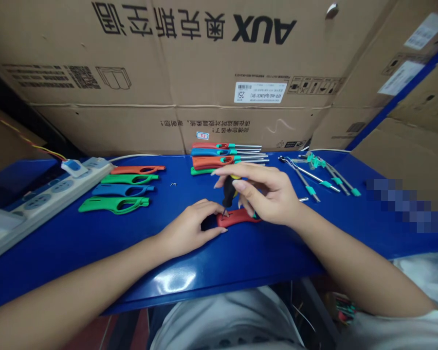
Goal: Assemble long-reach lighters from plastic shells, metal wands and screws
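In the middle of the blue table lies a red lighter (pixel 237 217), a long-nosed kind with its metal tube pointing right. My left hand (pixel 191 226) has its thumb and fingers closed on the lighter's left end. Above it, my right hand (pixel 264 192) grips a black and yellow screwdriver (pixel 228 192). The screwdriver stands almost upright, its tip at the lighter's left end; whether it sits in a screw is too small to tell. My right hand covers part of the lighter's right side.
Left stand several coloured lighter shells (pixel 126 190) beside a white power strip (pixel 54 194). Small screws (pixel 173 184) lie near them. Behind my hands are several lighters with tubes (pixel 215 159); to the right, loose metal tubes with green parts (pixel 324 177). A cardboard wall (pixel 149 87) closes the back.
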Demonstrator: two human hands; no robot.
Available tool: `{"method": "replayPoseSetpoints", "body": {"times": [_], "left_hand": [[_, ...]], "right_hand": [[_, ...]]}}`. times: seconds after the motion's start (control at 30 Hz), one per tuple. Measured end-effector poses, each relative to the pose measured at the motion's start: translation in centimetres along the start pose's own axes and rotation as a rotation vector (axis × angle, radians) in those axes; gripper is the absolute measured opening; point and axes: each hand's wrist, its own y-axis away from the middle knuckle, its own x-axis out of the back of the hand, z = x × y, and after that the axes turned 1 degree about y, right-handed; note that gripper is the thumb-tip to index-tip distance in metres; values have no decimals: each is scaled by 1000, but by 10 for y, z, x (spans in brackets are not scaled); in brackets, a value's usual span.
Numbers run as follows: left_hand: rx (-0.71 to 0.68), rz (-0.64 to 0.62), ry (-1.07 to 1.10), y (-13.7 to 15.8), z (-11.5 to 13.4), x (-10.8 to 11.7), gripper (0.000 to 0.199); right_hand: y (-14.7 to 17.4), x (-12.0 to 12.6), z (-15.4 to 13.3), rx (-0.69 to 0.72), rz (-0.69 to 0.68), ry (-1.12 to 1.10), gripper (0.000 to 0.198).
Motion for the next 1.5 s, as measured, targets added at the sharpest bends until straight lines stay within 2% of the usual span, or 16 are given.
{"method": "replayPoseSetpoints", "body": {"times": [0.07, 0.2, 0.37, 0.43, 0.57, 0.63, 0.7, 0.8, 0.87, 1.0, 1.07, 1.13, 1.23, 1.3, 1.37, 1.5], "left_hand": [[-5, -1, 8, 0, 0, 0, 22], [-2, -5, 19, 0, 0, 0, 24], [5, -15, 26, 0, 1, 0, 29], [1, -10, 36, 1, 2, -1, 30], [-3, 1, 40, 1, 3, -2, 32], [-5, 11, 39, 1, 3, -3, 32], [-9, 14, 39, 1, 2, -2, 32], [-11, 6, 36, 1, 2, -2, 30], [-8, 5, 36, 1, 2, -2, 29], [-2, 18, 37, 2, 3, -3, 29], [1, 20, 34, 2, 4, -3, 30], [3, 17, 33, 1, 4, -2, 29], [0, 16, 33, 0, 5, -1, 27], [2, 15, 29, 1, 5, -1, 26], [8, 17, 28, 1, 5, -2, 28], [14, 9, 30, 1, 4, -3, 30]], "right_hand": [[-1, 0, 3, 13, 80, 83, 17], [3, -2, 10, 59, 186, 262, 18], [3, -7, 11, -245, 28, -162, 33], [1, -6, 11, -275, -5, -226, 30], [-1, -3, 10, -63, 167, 85, 16], [0, -4, 8, 45, 185, 184, 16], [1, -5, 4, -5, 125, 121, 21], [1, -6, -1, -213, -12, -114, 37], [-1, -4, -3, -248, -33, -156, 33], [-1, -1, -2, -41, 131, 155, 19], [0, -1, -2, 52, 155, 258, 16], [2, -2, -3, 2, 113, 187, 18], [3, -5, -4, -211, -19, -151, 31], [2, -6, -3, -272, -71, -303, 30], [0, -7, -1, -227, -9, -248, 22], [1, -8, 2, 46, 148, 133, 15]]}}
